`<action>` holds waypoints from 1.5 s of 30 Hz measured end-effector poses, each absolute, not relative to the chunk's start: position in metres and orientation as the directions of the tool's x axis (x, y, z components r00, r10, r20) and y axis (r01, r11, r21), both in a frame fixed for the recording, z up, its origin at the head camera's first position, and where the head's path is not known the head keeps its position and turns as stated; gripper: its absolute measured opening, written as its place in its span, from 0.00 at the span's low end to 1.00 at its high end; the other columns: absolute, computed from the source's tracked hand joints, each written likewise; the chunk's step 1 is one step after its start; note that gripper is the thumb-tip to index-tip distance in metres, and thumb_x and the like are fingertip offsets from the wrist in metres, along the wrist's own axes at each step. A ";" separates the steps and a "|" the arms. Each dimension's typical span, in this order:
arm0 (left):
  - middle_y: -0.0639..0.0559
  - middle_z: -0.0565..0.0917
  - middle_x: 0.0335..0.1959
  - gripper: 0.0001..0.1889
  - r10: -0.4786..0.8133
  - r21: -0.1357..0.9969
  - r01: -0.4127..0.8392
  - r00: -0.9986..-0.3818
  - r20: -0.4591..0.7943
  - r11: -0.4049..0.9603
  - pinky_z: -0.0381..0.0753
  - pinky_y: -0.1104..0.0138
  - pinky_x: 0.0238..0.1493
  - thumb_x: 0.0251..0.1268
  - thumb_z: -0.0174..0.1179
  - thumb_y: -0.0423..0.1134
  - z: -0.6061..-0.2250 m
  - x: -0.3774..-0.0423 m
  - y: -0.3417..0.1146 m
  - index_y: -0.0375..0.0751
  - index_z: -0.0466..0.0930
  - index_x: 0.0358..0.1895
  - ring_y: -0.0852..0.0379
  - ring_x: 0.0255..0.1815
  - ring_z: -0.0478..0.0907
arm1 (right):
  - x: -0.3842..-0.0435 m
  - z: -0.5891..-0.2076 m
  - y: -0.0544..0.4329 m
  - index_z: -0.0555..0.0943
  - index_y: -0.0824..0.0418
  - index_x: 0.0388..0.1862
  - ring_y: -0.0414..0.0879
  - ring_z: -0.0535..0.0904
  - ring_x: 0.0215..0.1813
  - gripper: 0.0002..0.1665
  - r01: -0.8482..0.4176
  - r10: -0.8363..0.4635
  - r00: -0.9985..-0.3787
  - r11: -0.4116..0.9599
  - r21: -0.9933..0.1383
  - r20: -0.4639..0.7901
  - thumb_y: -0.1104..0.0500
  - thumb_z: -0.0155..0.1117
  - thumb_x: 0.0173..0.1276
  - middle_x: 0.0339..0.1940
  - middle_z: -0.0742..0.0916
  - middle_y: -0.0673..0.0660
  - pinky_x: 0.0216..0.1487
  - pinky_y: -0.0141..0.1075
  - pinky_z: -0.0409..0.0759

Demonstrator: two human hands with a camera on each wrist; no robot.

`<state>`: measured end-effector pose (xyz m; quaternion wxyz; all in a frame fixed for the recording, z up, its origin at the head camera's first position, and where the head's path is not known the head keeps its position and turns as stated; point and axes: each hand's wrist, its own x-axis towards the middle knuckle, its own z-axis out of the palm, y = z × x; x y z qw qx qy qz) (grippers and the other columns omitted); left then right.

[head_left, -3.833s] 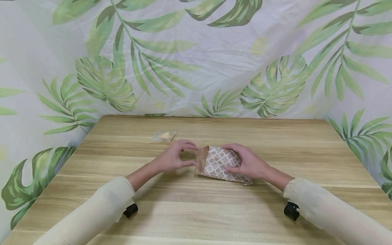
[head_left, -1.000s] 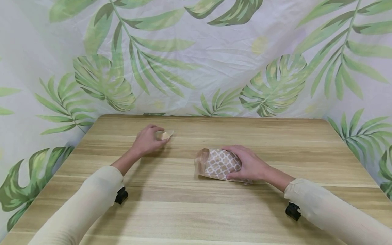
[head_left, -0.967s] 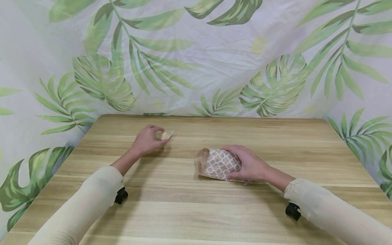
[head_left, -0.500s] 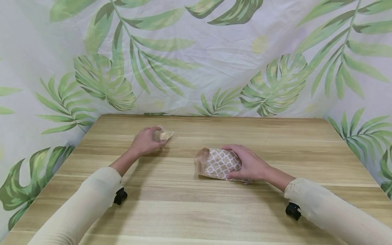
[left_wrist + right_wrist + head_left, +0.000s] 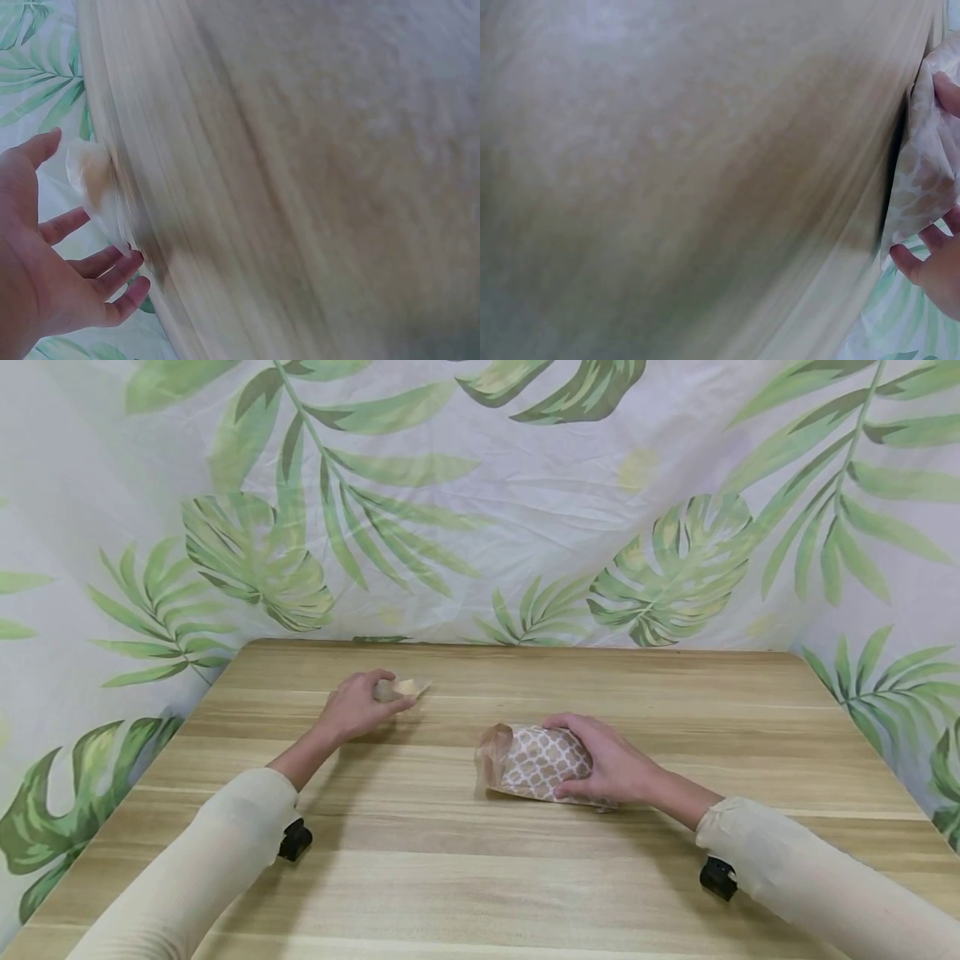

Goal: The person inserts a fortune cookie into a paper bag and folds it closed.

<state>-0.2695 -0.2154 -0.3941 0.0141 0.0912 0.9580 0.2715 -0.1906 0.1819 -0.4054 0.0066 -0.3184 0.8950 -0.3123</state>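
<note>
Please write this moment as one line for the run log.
left hand: spread around small clear packet | right hand: holds patterned pouch | surface: wooden table

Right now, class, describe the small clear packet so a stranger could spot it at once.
Find the wood-grain table, then its far part, left of centre. There, at the person's left hand, is the small clear packet. Unlike the bigger lattice-patterned package in the right hand, it is see-through, with a pale yellowish patch.
</note>
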 end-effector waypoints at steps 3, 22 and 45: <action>0.30 0.79 0.64 0.35 0.187 0.523 0.172 -0.982 0.024 0.835 0.70 0.38 0.60 0.70 0.63 0.56 -0.393 -0.269 -0.215 0.32 0.74 0.69 0.33 0.64 0.74 | -0.190 -0.406 0.183 0.71 0.57 0.72 0.60 0.74 0.71 0.50 -0.577 -0.586 -0.787 0.592 -0.563 0.190 0.54 0.86 0.53 0.69 0.80 0.59 0.69 0.59 0.72; 0.29 0.78 0.64 0.37 0.157 0.522 0.124 -0.987 -0.019 0.844 0.70 0.38 0.59 0.70 0.63 0.58 -0.391 -0.271 -0.214 0.33 0.72 0.71 0.31 0.64 0.73 | -0.192 -0.406 0.182 0.70 0.58 0.75 0.60 0.72 0.73 0.51 -0.585 -0.599 -0.779 0.590 -0.557 0.184 0.52 0.84 0.54 0.72 0.78 0.59 0.71 0.59 0.70; 0.24 0.79 0.58 0.36 0.231 0.600 0.206 -0.972 0.036 0.773 0.75 0.42 0.59 0.60 0.73 0.42 -0.395 -0.273 -0.216 0.28 0.72 0.68 0.31 0.60 0.75 | -0.192 -0.406 0.182 0.72 0.55 0.73 0.60 0.73 0.72 0.49 -0.593 -0.605 -0.774 0.588 -0.550 0.188 0.51 0.84 0.54 0.71 0.79 0.58 0.72 0.59 0.69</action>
